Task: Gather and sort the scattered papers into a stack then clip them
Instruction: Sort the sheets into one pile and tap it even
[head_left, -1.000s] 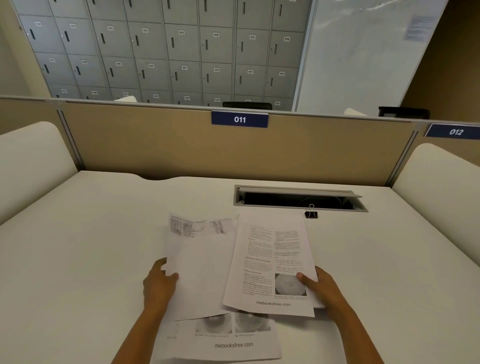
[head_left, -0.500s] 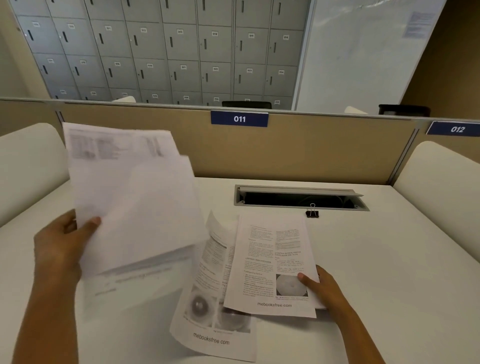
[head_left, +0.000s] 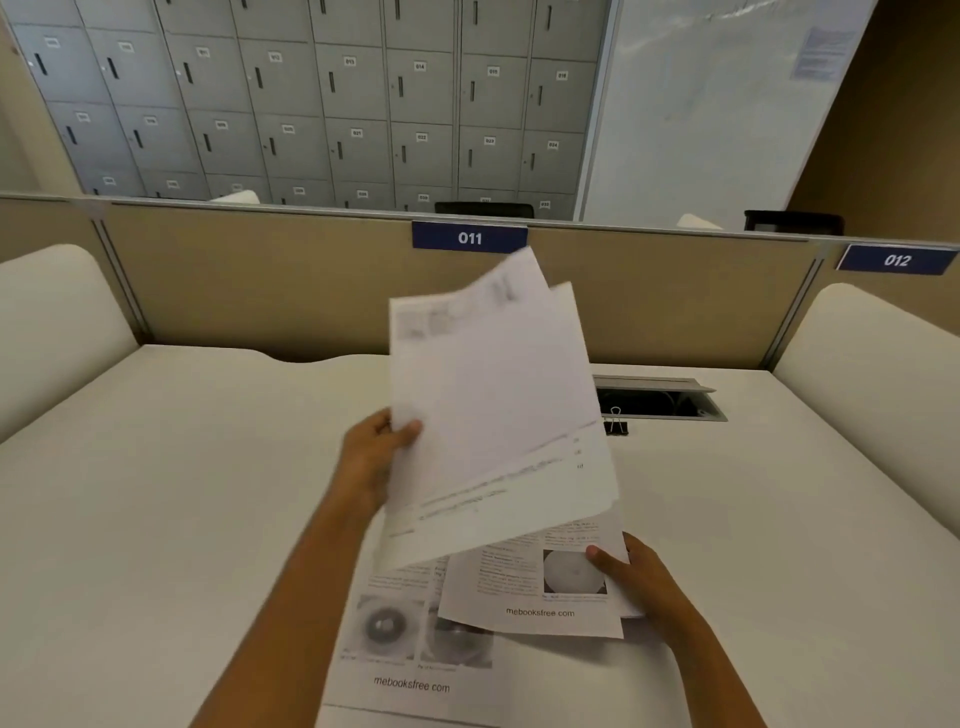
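Left hand is clamped on the lifted white paper sheets, thumb on the front at the left edge, other fingers hidden behind. The sheets are held in the air, fanned, blurred, with the long axis running up and away from the grip, leaning a little right. Right hand holds the printed white sheet at its right edge, thumb on top, other fingers not seen. That sheet is flat on the white desk, below and right of the left grip, overlapping the lower white sheet with eye pictures. Likely next: lifted sheets get laid down-right onto the held sheet, edges squared. The small black binder clip stands beyond the right grip, by the grey cable slot; right hand is judged nearer.
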